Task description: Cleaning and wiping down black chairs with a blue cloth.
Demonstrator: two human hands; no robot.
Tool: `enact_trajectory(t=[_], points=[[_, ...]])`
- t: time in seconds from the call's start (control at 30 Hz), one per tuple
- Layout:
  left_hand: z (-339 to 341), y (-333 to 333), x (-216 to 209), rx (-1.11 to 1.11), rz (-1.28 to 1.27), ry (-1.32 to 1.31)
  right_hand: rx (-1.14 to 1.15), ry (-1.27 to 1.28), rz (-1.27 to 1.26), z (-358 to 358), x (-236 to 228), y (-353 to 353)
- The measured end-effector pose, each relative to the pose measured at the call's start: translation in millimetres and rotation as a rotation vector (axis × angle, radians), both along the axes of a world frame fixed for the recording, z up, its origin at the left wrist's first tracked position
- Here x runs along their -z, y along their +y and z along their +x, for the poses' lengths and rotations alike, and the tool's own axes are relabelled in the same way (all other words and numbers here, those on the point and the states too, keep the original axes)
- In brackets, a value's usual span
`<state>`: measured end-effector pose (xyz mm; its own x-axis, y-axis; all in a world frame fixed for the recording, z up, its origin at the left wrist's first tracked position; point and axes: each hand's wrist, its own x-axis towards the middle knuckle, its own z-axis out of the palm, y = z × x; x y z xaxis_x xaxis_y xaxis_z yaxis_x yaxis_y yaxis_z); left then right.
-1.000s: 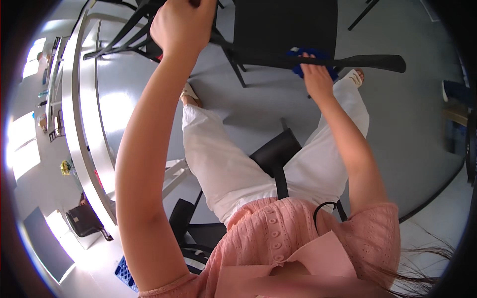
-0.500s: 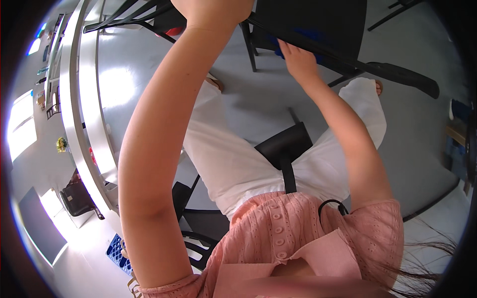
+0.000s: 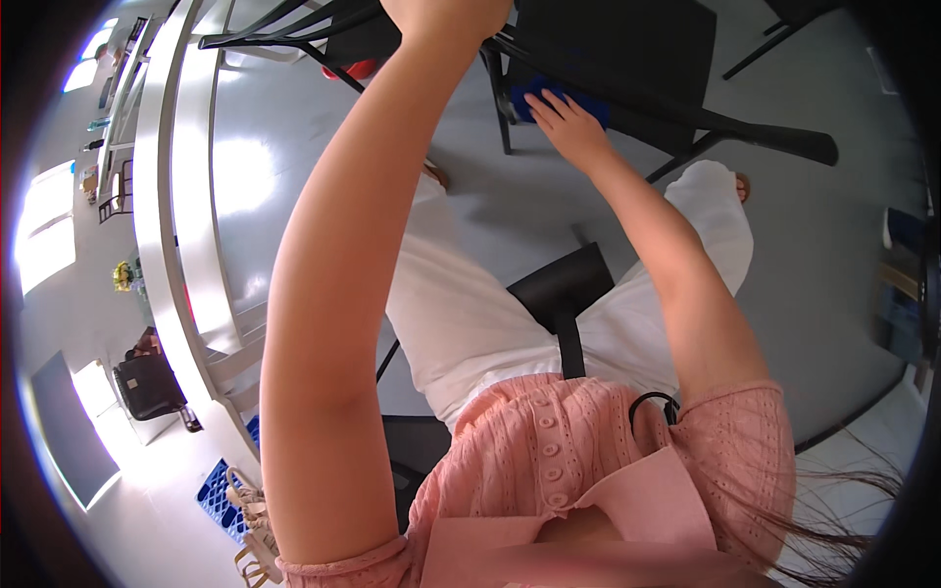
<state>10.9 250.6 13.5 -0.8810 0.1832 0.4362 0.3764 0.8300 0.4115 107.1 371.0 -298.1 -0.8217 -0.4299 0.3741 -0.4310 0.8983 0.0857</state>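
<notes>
My right hand (image 3: 571, 127) lies with outstretched, slightly parted fingers on a dark blue cloth (image 3: 590, 105). The cloth is spread against a black chair (image 3: 618, 49), on what looks like the seat, behind a slanting black rail that ends in a rounded tip (image 3: 809, 146). At the top edge my left hand (image 3: 451, 15) is partly cut off, and its fingers do not show. It touches or sits right beside the upper left end of that rail.
More black chair parts (image 3: 294, 24) stand at the upper left, with a red object (image 3: 351, 70) beneath. A white frame (image 3: 162, 196) runs down the left. Blue crate (image 3: 222, 500) and beige straps (image 3: 253, 529) lie lower left. A black pad (image 3: 559, 286) is between my white-trousered legs.
My right hand has slid left along the chair with the blue cloth, and more of the cloth shows. My left hand stays near the chair rail. The whole view has shifted slightly.
</notes>
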Motion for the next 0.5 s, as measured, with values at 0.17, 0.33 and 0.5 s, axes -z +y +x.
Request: enact_trajectory(t=[0.17,0.33,0.5], points=[[0,-4,10,0.047,0.096,0.124,0.083,-0.113,0.006,56,-25,17],[4,-15,2,0.199,0.264,0.008,0.362,-0.695,-0.471,97,-74,12],[7,-57,28,0.531,1.209,-0.48,0.603,-0.968,-1.204,103,-105,17]])
